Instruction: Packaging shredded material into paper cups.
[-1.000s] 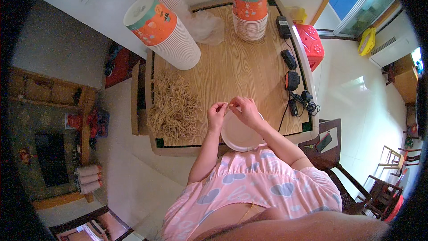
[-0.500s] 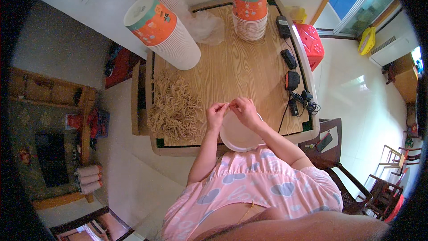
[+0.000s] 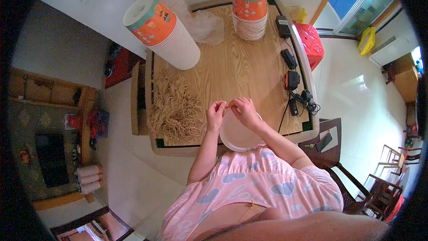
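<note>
At the near edge of the table, against my body, is a round white paper tub (image 3: 240, 135), its pale circular face towards me. Over its far rim my left hand (image 3: 216, 114) and my right hand (image 3: 243, 110) meet, fingertips pinched close together. A small orange bit shows between them; whatever they pinch is too small to make out. To the left of my left hand lies a loose heap of tan string (image 3: 174, 108). Beyond it leans a tall stack of paper tubs (image 3: 176, 40), the end one orange and green. A shorter tub stack (image 3: 249, 11), wound with string lower down, stands at the back.
Black power adapters (image 3: 290, 59) and tangled cables (image 3: 307, 103) line the table's right side. Clear plastic wrap (image 3: 207, 27) lies at the back left. Beside the table are a red stool (image 3: 309, 44) and a dark wooden chair (image 3: 334, 151) with a phone on it.
My fingers have shifted slightly at the tub's far rim, and a little more orange shows between them. The tub, string heap and stacks stay in place.
</note>
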Demonstrator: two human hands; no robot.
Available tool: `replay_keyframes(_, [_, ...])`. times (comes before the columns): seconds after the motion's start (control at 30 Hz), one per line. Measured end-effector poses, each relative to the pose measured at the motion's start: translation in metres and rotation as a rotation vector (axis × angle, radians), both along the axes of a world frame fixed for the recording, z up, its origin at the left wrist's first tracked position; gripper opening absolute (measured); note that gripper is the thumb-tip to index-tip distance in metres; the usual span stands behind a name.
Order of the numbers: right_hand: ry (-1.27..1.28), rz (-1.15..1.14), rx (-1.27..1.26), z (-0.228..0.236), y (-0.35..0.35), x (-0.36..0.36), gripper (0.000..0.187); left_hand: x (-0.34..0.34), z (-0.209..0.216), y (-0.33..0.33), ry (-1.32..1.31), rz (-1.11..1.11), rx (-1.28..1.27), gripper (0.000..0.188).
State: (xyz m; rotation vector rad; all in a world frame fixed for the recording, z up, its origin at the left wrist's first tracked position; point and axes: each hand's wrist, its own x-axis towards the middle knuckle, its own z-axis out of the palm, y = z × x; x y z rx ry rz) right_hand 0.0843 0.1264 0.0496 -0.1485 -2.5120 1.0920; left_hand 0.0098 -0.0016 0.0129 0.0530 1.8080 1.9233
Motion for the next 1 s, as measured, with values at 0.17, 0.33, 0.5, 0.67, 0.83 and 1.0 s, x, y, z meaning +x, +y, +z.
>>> replay_keyframes(0.17, [-0.037, -0.065, -0.185, 0.001, 0.000, 0.000, 0.006, 0.005, 0.007, 0.002, 0.141, -0.056, -0.082, 0.008])
replay_keyframes(0.33, [-0.007, -0.060, -0.149, 0.001, 0.000, 0.001, 0.007, 0.005, 0.010, -0.002, 0.072, -0.123, -0.039, 0.013])
replay_keyframes(0.5, [-0.009, -0.062, -0.149, 0.004, -0.001, 0.000, 0.007, 0.003, 0.010, -0.004, 0.141, -0.162, -0.101, 0.015])
replay_keyframes(0.67, [-0.007, -0.096, -0.180, 0.001, -0.001, 0.001, 0.009, 0.003, 0.005, -0.004, 0.131, -0.194, -0.072, 0.012])
replay_keyframes(0.83, [0.028, -0.035, -0.070, 0.004, -0.001, 0.002, 0.011, 0.000, -0.005, -0.006, 0.004, 0.003, 0.009, 0.008])
replay_keyframes(1.0, [0.025, -0.022, -0.012, 0.003, -0.002, 0.005, 0.012, 0.001, -0.001, -0.004, 0.008, 0.013, 0.030, 0.009])
